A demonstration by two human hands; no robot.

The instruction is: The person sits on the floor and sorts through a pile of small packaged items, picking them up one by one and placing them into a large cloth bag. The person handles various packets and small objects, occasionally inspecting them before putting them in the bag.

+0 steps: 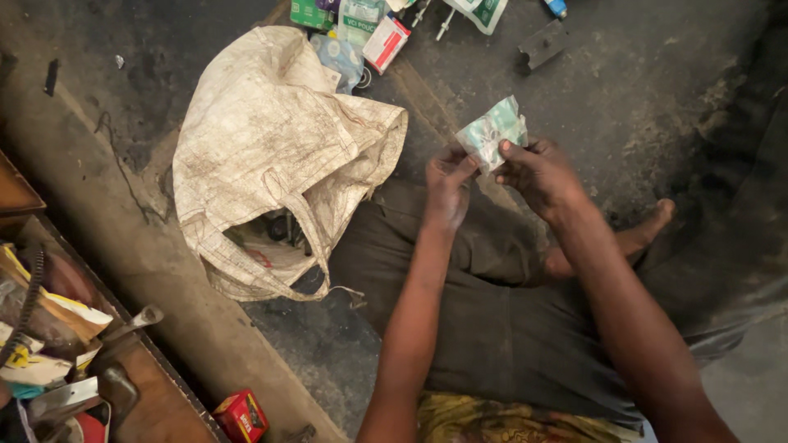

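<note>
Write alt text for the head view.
Both hands, left hand and right hand, hold a small green-and-clear plastic packet above the person's lap. A worn woven sack lies open on the dirty floor, with small packages beyond it.

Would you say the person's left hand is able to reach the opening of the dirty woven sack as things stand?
Probably yes: the woven sack lies open just beside the left hand, with nothing between them, though both hands, the right hand too, hold a small green-and-white packet.
</note>
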